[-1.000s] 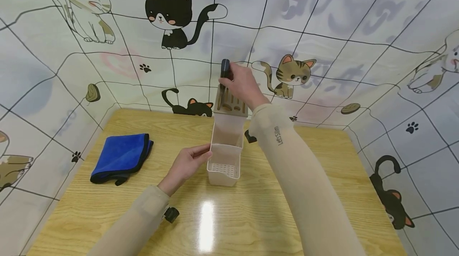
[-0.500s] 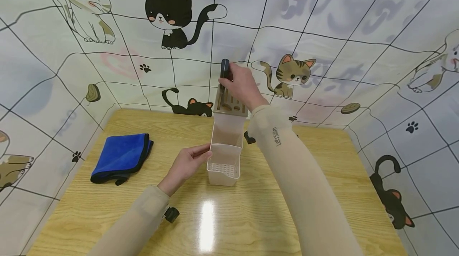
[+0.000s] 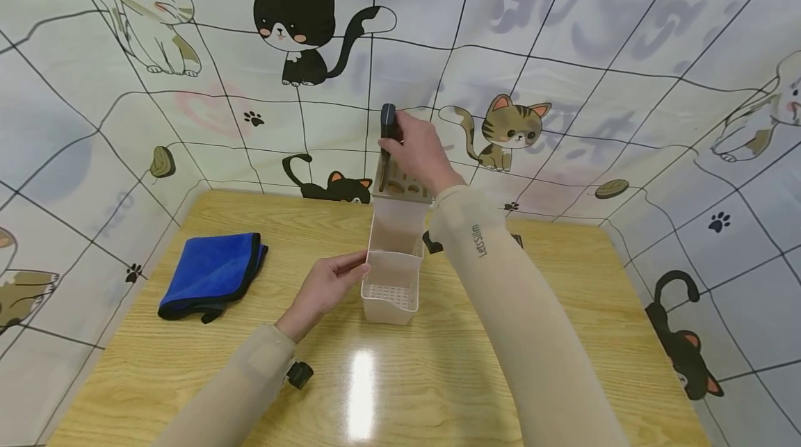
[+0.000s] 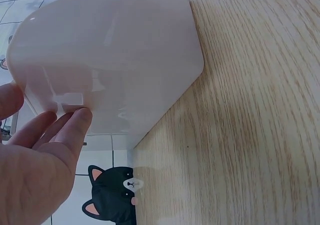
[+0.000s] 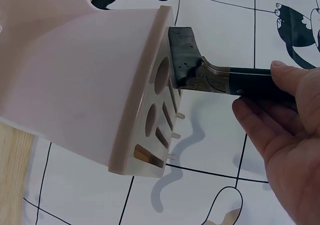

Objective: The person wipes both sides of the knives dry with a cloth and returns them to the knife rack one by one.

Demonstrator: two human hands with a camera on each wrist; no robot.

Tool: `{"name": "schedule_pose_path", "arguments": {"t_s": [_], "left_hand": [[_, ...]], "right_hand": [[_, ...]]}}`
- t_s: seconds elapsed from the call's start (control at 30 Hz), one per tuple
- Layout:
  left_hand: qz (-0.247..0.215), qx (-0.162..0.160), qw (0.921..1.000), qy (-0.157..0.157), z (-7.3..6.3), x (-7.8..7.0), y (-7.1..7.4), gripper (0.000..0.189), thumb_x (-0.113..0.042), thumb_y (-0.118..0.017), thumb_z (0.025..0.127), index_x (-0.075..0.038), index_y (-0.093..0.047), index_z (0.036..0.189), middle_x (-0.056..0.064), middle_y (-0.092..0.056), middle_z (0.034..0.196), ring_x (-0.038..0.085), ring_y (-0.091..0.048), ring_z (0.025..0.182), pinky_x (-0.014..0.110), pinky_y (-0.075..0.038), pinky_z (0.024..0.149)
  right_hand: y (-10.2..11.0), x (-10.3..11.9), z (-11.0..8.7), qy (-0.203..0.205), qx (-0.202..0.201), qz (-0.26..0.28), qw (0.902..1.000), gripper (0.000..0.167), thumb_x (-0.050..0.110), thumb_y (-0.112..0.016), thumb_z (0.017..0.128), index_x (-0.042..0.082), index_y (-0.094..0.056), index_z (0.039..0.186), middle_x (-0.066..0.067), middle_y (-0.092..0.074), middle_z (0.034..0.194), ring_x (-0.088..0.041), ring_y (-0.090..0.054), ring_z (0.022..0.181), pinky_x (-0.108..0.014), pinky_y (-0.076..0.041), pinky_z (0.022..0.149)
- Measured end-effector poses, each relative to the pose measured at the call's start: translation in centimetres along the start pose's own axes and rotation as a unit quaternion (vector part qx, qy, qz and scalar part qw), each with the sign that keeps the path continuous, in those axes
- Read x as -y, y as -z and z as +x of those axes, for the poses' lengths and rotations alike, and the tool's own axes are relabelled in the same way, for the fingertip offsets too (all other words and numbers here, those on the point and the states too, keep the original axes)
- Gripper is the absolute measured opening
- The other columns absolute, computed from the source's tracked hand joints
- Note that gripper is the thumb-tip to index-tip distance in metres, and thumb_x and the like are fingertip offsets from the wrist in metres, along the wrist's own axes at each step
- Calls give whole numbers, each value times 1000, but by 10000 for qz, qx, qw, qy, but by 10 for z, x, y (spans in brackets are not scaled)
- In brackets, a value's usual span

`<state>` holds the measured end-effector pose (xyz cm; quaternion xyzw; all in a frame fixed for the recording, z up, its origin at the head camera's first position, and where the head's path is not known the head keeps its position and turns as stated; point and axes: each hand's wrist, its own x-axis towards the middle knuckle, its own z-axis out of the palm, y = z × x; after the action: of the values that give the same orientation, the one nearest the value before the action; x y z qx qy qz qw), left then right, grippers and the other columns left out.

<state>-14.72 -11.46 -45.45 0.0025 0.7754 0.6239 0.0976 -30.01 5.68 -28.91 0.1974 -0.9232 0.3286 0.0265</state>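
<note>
A pale plastic knife holder (image 3: 389, 312) stands on the table, with stepped compartments in front and a beige slotted lid (image 5: 156, 100) on its tall rear part. My left hand (image 3: 320, 289) pinches its left wall, thumb at the rim and fingertips under a small ledge, as the left wrist view shows (image 4: 47, 157). With my right hand (image 3: 421, 148) I grip the black handle of a knife (image 5: 252, 81) between thumb and fingers. The dark blade stands in the lid's leftmost slot in the head view; only its part near the handle shows, the rest hidden inside.
A folded blue cloth (image 3: 209, 270) with black edging lies on the left of the wooden table (image 3: 300, 405). Cat-printed sheeting (image 3: 425, 37) rises close behind the holder and along both sides. A dark object (image 3: 516, 240) is mostly hidden behind my right sleeve.
My right hand and the knife handle have shifted slightly left, and the sleeve has turned a little. My left hand, the holder and the cloth have stayed in place.
</note>
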Motion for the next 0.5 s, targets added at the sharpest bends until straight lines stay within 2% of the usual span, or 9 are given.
{"name": "schedule_pose_path", "arguments": {"t_s": [0.2, 0.5], "left_hand": [[-4, 6, 10000, -23, 0, 1, 0, 46, -25, -69, 100, -8, -63, 142, 12, -62, 144, 29, -63, 128, 44, -52, 107], [40, -46, 9999, -161, 1, 1, 0, 44, -23, -70, 100, -6, -64, 140, 14, -63, 142, 29, -64, 127, 43, -54, 105]], "right_hand": [[0, -2, -1, 57, -61, 18, 10000, 26, 23, -61, 105, 5, -58, 124, -13, -70, 114, -25, -65, 104, -39, -55, 83], [1, 0, -1, -64, 17, 17, 10000, 30, 24, -63, 104, 4, -57, 126, -13, -69, 116, -25, -65, 105, -39, -55, 87]]}}
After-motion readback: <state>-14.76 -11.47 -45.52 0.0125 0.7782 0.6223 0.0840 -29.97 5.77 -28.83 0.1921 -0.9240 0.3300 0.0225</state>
